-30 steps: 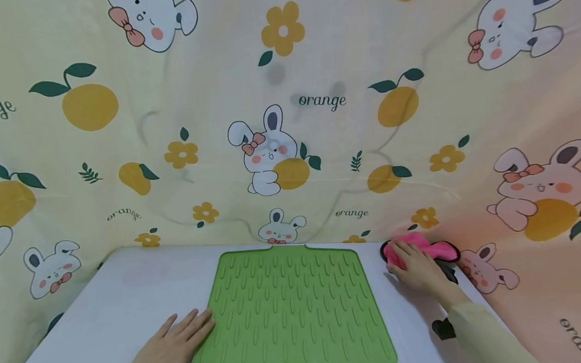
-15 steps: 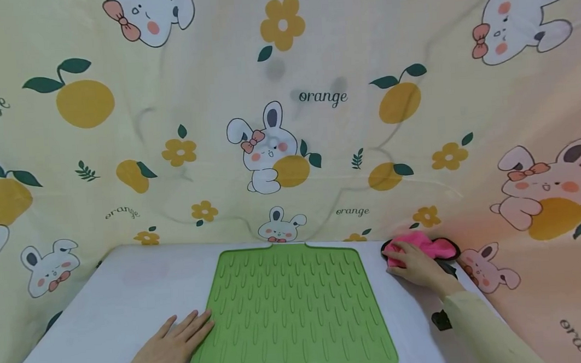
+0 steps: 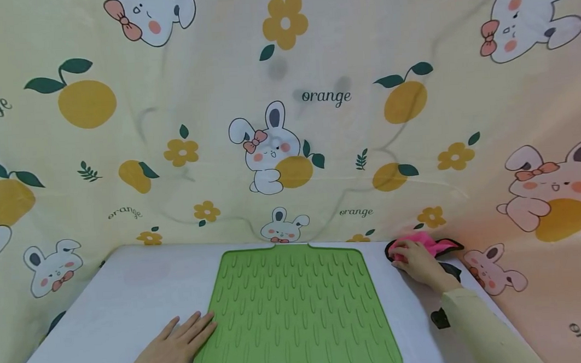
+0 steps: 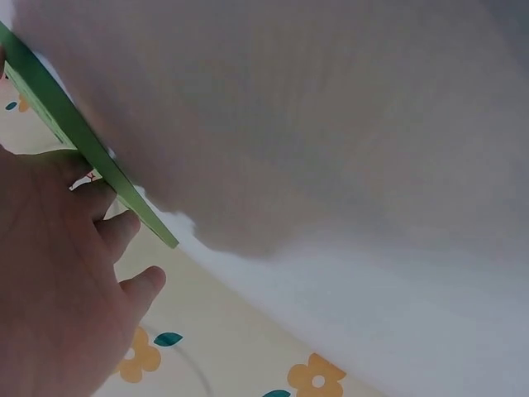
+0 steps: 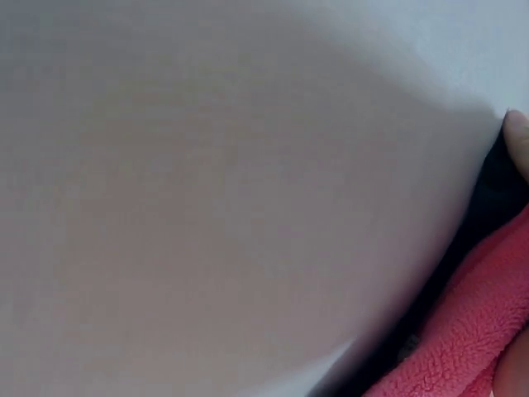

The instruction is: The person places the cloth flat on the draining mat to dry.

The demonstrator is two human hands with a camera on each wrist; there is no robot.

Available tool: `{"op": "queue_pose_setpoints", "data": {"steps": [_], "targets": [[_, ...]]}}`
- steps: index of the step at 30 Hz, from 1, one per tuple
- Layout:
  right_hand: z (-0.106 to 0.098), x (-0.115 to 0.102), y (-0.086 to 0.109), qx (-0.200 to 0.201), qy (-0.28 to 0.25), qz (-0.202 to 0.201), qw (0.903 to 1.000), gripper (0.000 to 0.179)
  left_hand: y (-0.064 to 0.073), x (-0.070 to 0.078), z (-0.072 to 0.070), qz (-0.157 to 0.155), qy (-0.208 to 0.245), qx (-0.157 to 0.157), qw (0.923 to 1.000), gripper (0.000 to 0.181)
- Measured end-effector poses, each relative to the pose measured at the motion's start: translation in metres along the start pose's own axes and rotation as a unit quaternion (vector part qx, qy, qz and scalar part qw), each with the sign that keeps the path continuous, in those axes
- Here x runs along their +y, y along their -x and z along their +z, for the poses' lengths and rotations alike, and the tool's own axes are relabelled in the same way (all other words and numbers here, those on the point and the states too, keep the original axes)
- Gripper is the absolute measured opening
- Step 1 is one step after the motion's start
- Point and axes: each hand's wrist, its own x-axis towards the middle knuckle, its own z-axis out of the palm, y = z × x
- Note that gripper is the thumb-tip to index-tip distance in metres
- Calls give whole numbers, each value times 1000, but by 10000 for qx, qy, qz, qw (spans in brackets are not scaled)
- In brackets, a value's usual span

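Observation:
A green mat (image 3: 297,312) with rows of raised ridges and a tab on its far edge lies flat on the white table. My left hand (image 3: 168,352) rests at its near left edge, fingers spread and fairly straight, thumb at the front corner. In the left wrist view the fingers lie along the mat's side (image 4: 91,149). At the back right of the table my right hand (image 3: 420,262) grips a pink plush cloth (image 3: 425,240) with black edging, bunched under the fingers. The right wrist view shows the cloth's fuzzy surface (image 5: 471,339) and a fingertip at its black border.
Two small black pieces lie near the right sleeve, a nearer piece (image 3: 440,319) and a farther piece (image 3: 451,272) beside the cloth. A patterned curtain (image 3: 338,146) with rabbits and oranges hangs right behind the white table (image 3: 100,312) and along its right side.
My right fingers have curled in on the pink cloth and gathered it; its right end now folds up narrower. My left hand has stayed at the mat's edge.

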Motion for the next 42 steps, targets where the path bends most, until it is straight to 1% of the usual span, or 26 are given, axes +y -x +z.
{"op": "queue_pose_setpoints", "data": {"steps": [3,7,12,14,17,21,24,27,29,32,36,38,40,42], "targets": [[1,2,-1,67,-14,26,10000,17,-1,0,-1,-35,128,-107,9999,83],[4,1,-3,27,-9,165,9999,13,-1,1,-3,-54,181,-144,9997,84],[8,1,-4,101,57,189,9998,10,-1,-1,-2,-96,311,-238,9992,84],[9,1,-3,171,44,169,9997,10,-1,-2,0,-100,301,-238,9992,83],[10,1,-1,232,-32,193,9995,10,1,-3,5,-98,192,-141,9997,83],[8,1,-1,139,-47,107,9998,8,3,-3,8,-65,95,6,9999,82],[6,2,-3,70,68,0,10000,7,2,-3,6,-65,144,-15,9999,81],[6,1,-6,93,192,-64,9998,8,1,-2,3,-65,190,-68,9998,82],[6,0,-6,156,220,-90,9996,10,0,-1,0,-76,218,-96,9997,83],[7,0,-6,250,203,-29,9995,10,0,0,-2,1,143,-81,9999,83],[6,0,-3,339,96,137,9993,5,-1,-1,-2,64,41,-68,9999,83],[2,-1,-2,403,30,210,9990,5,-2,-1,-1,68,66,-131,9999,83],[-2,-2,-1,539,-29,211,9983,5,-3,-2,-1,25,168,-255,9995,83],[-9,-3,-2,758,-63,121,9970,5,-4,-3,0,21,169,-290,9994,83]]}}
